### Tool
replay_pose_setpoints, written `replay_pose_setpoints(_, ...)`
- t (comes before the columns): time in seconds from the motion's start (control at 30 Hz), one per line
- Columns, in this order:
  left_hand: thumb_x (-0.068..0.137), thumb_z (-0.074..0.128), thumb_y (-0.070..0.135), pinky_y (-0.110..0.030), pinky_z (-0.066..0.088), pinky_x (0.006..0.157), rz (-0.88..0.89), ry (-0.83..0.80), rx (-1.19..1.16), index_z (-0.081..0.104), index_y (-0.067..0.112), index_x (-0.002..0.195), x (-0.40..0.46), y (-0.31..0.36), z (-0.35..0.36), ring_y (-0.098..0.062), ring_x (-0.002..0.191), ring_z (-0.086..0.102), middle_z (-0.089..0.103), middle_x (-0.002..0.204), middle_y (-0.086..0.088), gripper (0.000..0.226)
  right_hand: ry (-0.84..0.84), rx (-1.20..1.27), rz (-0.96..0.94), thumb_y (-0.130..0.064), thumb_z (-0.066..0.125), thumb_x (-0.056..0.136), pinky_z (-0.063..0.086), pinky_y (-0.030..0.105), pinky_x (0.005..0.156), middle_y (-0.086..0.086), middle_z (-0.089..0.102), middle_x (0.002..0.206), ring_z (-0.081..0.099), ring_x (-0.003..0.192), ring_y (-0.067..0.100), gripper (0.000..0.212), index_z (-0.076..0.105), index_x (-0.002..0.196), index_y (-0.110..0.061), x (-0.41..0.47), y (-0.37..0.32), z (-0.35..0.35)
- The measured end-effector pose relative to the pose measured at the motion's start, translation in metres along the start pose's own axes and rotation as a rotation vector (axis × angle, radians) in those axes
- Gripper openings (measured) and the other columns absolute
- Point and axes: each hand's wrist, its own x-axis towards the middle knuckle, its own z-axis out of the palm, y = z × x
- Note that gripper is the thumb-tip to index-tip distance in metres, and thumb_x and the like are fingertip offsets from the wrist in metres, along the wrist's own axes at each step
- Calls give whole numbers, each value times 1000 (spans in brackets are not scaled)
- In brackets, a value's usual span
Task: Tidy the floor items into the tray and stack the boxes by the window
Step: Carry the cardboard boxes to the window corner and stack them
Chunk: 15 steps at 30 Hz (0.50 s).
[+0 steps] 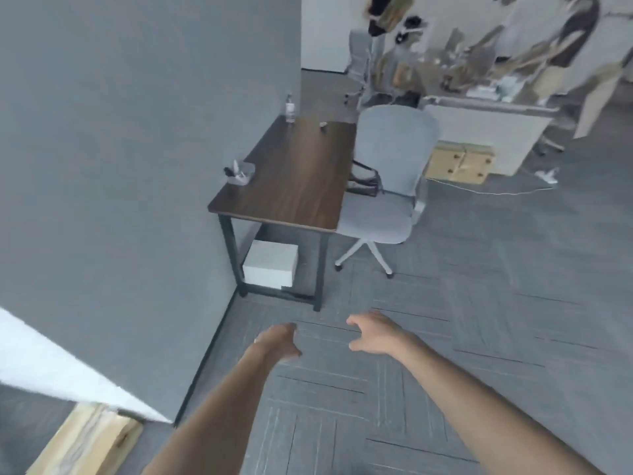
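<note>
Hands out, both empty.
Left hand [279, 341] and right hand [371, 332] loosely spread; white box [270, 265] looked rigid, light: grip opposite sides.

Dark wood desk [294, 180] against wall — grey office chair [387, 186] beside it.

a dark wooden desk [294, 176] is standing against a grey wall [137, 132], a grey office chair [387, 186] is sitting beside it, and grey carpet tiles [479, 303] are covering the floor.
</note>
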Motion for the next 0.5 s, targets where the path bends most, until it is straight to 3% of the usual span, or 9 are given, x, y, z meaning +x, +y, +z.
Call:
replay_pose_setpoints(0.13,82,67,28,-37,49,96,166,-58,72,48,18,136,12,134,29,-27,118,56,56,134,-6,57,47,122,184,-33,64,90,41,30,99,7,45,147,47,131,24,60,45,145,-19,-58,124,-7)
replay_pose_setpoints(0.33,81,67,26,-32,48,92,391,-146,251,48,18,136,26,342,86,-27,117,57,53,135,-7,59,125,256,386,-30,59,93,41,36,105,9,46,145,44,132,26,54,46,141,-11,-147,307,-17)
replay_pose_setpoints(0.5,82,69,33,-34,48,92,542,-256,340,48,18,137,31,536,161,-25,116,58,54,135,-6,61,239,405,616,-29,60,91,43,34,101,7,44,146,46,131,25,59,42,146,-19,-244,477,-17)
